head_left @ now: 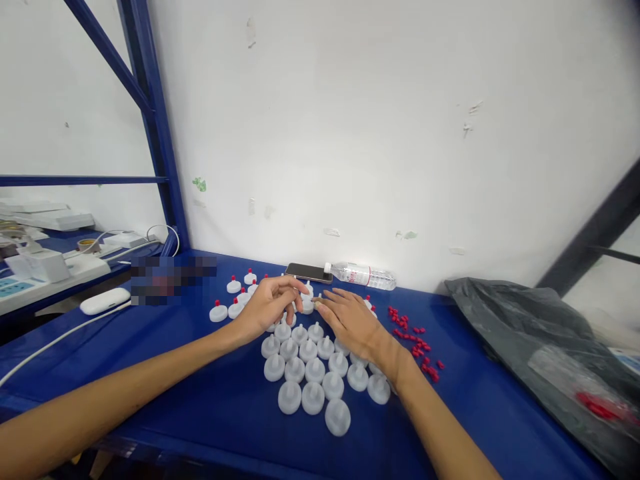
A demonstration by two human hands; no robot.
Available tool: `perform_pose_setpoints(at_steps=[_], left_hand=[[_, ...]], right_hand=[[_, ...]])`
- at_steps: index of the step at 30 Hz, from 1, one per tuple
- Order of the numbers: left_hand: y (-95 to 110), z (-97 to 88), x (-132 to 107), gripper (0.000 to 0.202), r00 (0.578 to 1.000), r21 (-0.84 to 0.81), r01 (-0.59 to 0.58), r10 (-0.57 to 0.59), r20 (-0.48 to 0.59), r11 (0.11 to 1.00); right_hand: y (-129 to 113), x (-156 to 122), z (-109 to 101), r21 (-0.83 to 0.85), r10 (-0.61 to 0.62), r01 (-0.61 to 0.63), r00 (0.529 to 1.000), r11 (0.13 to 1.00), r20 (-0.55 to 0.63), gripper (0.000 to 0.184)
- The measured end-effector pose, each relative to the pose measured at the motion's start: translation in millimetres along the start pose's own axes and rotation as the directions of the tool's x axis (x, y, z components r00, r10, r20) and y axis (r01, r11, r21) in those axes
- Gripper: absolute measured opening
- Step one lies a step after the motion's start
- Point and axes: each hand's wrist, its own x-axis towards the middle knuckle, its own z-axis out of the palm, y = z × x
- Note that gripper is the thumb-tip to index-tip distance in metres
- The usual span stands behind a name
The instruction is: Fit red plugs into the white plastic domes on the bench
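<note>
Several white round caps with a narrow spout point(313, 398) stand in loose rows on the blue table point(210, 407), spouts up. My left hand point(273, 303) hovers over the far rows, palm down, fingers loosely bent and apart; I see nothing held in it. My right hand point(353, 320) lies stretched out above the caps on the right, fingers extended. Its fingertips come close to a cap point(307, 305) between the hands; whether they touch it I cannot tell. Left of my hands are several caps with red tips point(218, 311). Loose small red tips point(415, 343) lie scattered to the right.
A phone point(309, 273) and a clear plastic bottle point(363, 275) lie by the wall. A dark plastic bag point(525, 347) covers the right side, with a clear bag of red pieces point(600, 404) on it. A white device with a cable point(105, 301) lies left.
</note>
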Motion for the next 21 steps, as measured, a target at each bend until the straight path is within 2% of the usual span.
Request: perform_pose_setpoints(at_steps=[3,6,12,16,18,21], left_hand=[[0.8,0.5,0.3,0.03,1.0,0.008,-0.002,0.002,-0.003,1.0],[1.4,1.3,-0.3,0.03,1.0,0.016,-0.005,0.005,0.001,1.0],[-0.6,1.0,-1.4,0.029,1.0,0.034,-0.016,0.015,0.012,0.999],[-3.0,-0.7,-0.9,0.028,0.998,0.054,-0.054,0.055,-0.021,0.997],[-3.1,-1.3,-1.1,0.027,0.995,0.067,-0.078,0.082,-0.063,0.995],[-0.7,-0.4,-3.0,0.032,0.982,0.147,-0.121,0.14,-0.125,0.982]], right_hand=[[0.5,0.2,0.8,0.002,0.042,-0.042,0.997,0.999,0.065,0.056],[0.9,2.4,1.0,-0.013,0.049,-0.049,0.995,0.999,0.084,0.058],[1.3,6.4,6.6,0.044,0.015,-0.018,0.998,0.999,0.059,0.055],[0.9,4.9,1.6,0.057,0.016,-0.017,1.0,0.998,0.014,0.05],[-0.7,3.8,-5.8,0.128,0.013,-0.006,0.999,0.992,-0.053,0.047],[-7.7,2.6,-19.8,0.385,0.019,0.04,0.989,0.922,-0.148,0.044]])
